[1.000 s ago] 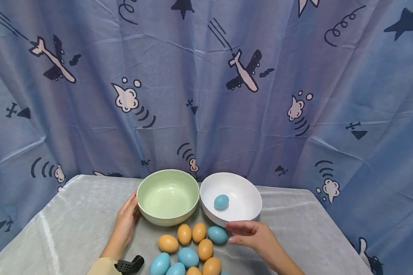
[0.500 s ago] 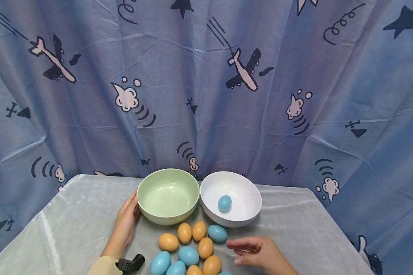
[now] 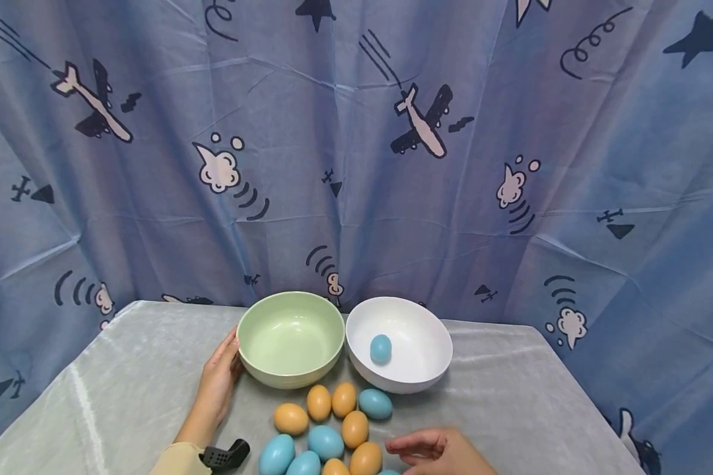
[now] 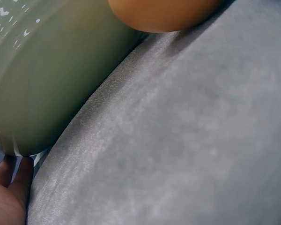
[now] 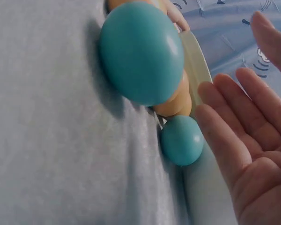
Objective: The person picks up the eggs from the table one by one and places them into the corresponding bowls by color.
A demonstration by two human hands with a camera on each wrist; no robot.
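Note:
A pale green bowl (image 3: 290, 340) stands empty beside a white bowl (image 3: 418, 369), and one blue egg (image 3: 381, 348) lies inside the white one. In front of the bowls sits a cluster of several orange eggs (image 3: 318, 402) and blue eggs (image 3: 375, 404). My left hand (image 3: 216, 382) rests flat against the green bowl's left wall (image 4: 47, 79), holding nothing. My right hand (image 3: 436, 452) hovers low near the front edge, palm open and fingers (image 5: 239, 136) relaxed, just right of the egg cluster. In the right wrist view a blue egg (image 5: 140, 51) lies closest.
Grey velvety cloth (image 3: 125, 389) covers the table, with bare stretches left and right of the bowls. A blue curtain (image 3: 356, 165) printed with planes hangs close behind. A black wrist mount (image 3: 226, 455) shows at the bottom edge.
My right hand has drawn back from the white bowl's front rim toward me, ending beside the eggs. The blue egg in the white bowl rolled a little. The left hand stayed put.

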